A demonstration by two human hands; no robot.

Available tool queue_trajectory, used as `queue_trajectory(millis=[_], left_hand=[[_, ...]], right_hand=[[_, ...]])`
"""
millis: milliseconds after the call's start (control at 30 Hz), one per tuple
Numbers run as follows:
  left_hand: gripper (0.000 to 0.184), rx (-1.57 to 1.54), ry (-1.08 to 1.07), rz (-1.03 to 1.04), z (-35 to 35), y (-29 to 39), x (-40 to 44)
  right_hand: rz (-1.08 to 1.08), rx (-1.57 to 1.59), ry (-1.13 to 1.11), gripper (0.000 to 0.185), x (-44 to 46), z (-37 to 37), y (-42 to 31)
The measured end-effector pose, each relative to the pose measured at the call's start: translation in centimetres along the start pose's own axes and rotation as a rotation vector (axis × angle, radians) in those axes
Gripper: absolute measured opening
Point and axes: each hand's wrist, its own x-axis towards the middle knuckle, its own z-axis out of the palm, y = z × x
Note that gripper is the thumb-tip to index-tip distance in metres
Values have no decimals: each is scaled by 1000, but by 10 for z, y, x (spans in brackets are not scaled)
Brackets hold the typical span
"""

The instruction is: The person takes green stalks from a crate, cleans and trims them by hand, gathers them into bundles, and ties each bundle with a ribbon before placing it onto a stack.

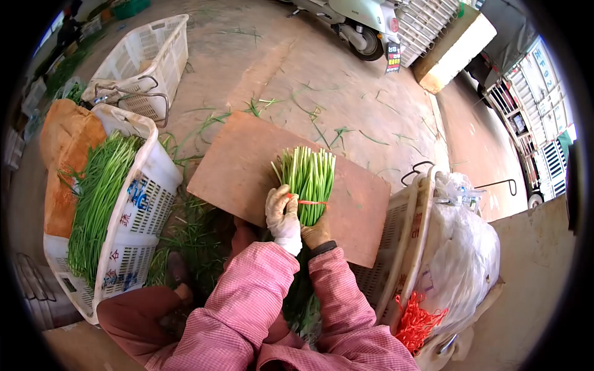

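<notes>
At the middle of the frame we hold a bundle of green stalks over a brown board; our right hand clasps its lower part, while our left hand pinches the red tie round it. Stray leaves litter the concrete floor, and a scooter stands at the top. At left, a white crate holds long greens; an open crate sits above it. At right, clear plastic drapes another crate, near red ties.

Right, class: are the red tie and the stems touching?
Touching: the head view shows the red tie lying flat across the stems, with no gap.
</notes>
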Motion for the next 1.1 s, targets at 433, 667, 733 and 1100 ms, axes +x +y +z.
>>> queue_trajectory(millis=[433,667,733,1100], left_hand=[[33,-651,-109,-647,-10,42,20],[34,-494,-227,-684,-5,31,21],[33,-446,-213,-627,-2,20,18],[91,126,-411,-507,11,-12,54]], right_hand=[[-778,-1527,70,41,-31,53,-13],[-756,-1660,239,20,-15,53,1],[-792,-1634,221,18,-13,48,1],[-907,-1351,112,14,-6,30,-1]])
